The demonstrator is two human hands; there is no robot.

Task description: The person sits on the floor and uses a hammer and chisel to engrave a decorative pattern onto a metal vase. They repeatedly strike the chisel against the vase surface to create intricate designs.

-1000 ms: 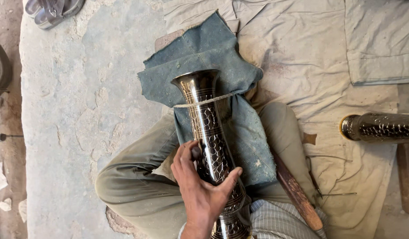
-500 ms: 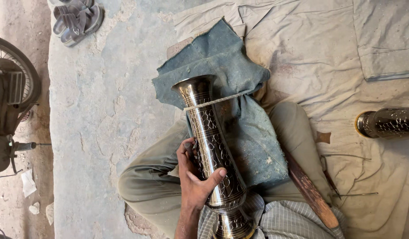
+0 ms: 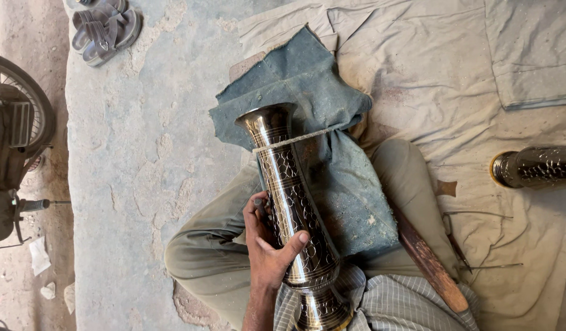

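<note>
Fingers of the left hand (image 3: 267,245) wrap the middle of an engraved brass vase (image 3: 292,208), thumb across its front. The vase lies along the seated person's lap, mouth pointing away, on a blue-grey cloth (image 3: 332,153). The right hand is out of sight. A wooden stick (image 3: 430,263) lies beside the leg; a second engraved vase (image 3: 534,167) rests on the beige sheet (image 3: 454,73). Sandals (image 3: 105,27) sit on the stone floor (image 3: 142,141).

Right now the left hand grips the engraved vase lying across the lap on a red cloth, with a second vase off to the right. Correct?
Not quite: the cloth is blue-grey, not red, as the head view shows. The left hand does grip the engraved vase across the lap, and a second vase lies to the right.
</note>
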